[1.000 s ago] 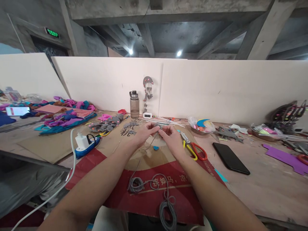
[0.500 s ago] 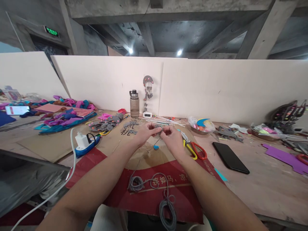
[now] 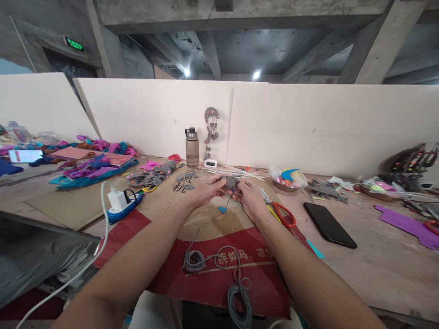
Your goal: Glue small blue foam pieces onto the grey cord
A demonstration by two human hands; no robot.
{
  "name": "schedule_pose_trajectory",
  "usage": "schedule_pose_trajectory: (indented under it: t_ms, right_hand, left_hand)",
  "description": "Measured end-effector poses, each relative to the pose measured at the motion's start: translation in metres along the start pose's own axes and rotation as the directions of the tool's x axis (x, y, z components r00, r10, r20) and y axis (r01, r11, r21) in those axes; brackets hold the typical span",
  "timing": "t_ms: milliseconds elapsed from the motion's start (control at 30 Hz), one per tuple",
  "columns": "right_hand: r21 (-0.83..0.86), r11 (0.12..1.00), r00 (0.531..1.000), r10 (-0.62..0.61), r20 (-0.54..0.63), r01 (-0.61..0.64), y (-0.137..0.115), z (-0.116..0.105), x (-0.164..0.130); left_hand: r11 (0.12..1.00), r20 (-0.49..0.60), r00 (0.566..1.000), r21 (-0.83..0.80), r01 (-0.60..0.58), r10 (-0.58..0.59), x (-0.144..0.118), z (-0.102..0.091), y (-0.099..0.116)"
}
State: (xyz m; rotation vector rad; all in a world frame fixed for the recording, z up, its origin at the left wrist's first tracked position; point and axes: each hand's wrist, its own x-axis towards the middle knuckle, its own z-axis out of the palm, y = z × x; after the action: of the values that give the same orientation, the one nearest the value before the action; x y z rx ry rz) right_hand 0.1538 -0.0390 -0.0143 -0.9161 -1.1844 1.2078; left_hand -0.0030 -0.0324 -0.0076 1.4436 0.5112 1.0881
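I have both hands out over the desk (image 3: 377, 256), the left hand (image 3: 206, 192) and right hand (image 3: 250, 201) closed together on a small grey felt piece (image 3: 230, 182), fingers pinching it from either side just above the cardboard sheet (image 3: 206, 219). A thin grey cord (image 3: 236, 292) lies coiled on the sheet's red band, which carries pale Chinese characters that I can only partly read. Red-handled scissors (image 3: 281, 214) lie just right of my right hand, a black phone (image 3: 329, 225) beyond them. A green exit sign (image 3: 74, 44) glows upper left, too small to read.
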Motion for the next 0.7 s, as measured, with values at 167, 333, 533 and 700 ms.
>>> schedule_pose_trajectory:
  t_ms: [167,333,533,700]
  right_hand:
    - [0.002,1.0,1.0,-0.011,-0.016,0.011,0.0,0.002,-0.003]
    - [0.061,0.998,0.999,0.022,-0.049,-0.019,0.0,-0.001,-0.002]
    - [0.127,0.984,0.975,0.098,0.2,-0.125,-0.008,0.001,-0.011]
    - [-0.09,0.992,0.855,0.121,0.504,-0.087,-0.003,0.012,-0.025]
  left_hand:
    - [0.992,-0.04,0.998,0.122,-0.039,0.044,0.002,-0.003,-0.002]
    - [0.993,-0.143,0.989,0.101,0.057,-0.042,0.002,-0.021,0.009]
    - [1.0,-0.425,0.905,0.002,0.012,-0.01,0.004,-0.055,0.021]
    - [0.984,-0.781,0.625,-0.095,-0.148,0.018,0.009,-0.089,0.023]
